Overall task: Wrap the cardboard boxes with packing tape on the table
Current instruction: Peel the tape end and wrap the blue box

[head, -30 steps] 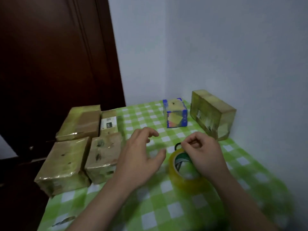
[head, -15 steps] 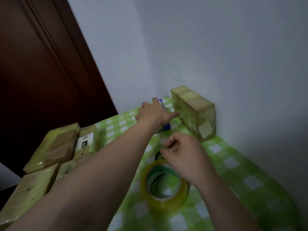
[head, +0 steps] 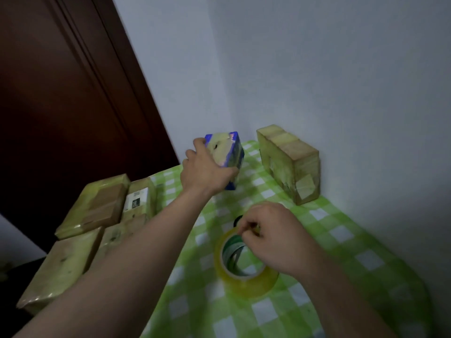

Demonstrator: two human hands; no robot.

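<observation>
Your left hand [head: 207, 172] reaches out to the centre of the frame, its grip wrapped round the blue box [head: 229, 154], thumb at the near lower edge and fingers over the far left side. The box is partly taped in yellowish film and sits tilted, its long axis running from upper left down to lower right; whether its bottom corner touches the tabletop [head: 341, 240] you cannot tell. Your right hand [head: 273, 237] is lower in the frame and to the right, its grip pinched at the far rim of the tape roll [head: 246, 279], which lies flat on the green checked cloth. Whether the loose end of tape is between those fingertips is too blurred to say. The relation that matters is this: the box lies above and slightly left of the roll, apart from it, with bare cloth between them, so it seems the box must come down the frame toward the roll. The left hand is the one on the box and the right is nearer the tape. A wrapped box [head: 290, 164] stands against the wall at right, and other wrapped boxes [head: 95, 206] lie at the left edge.
</observation>
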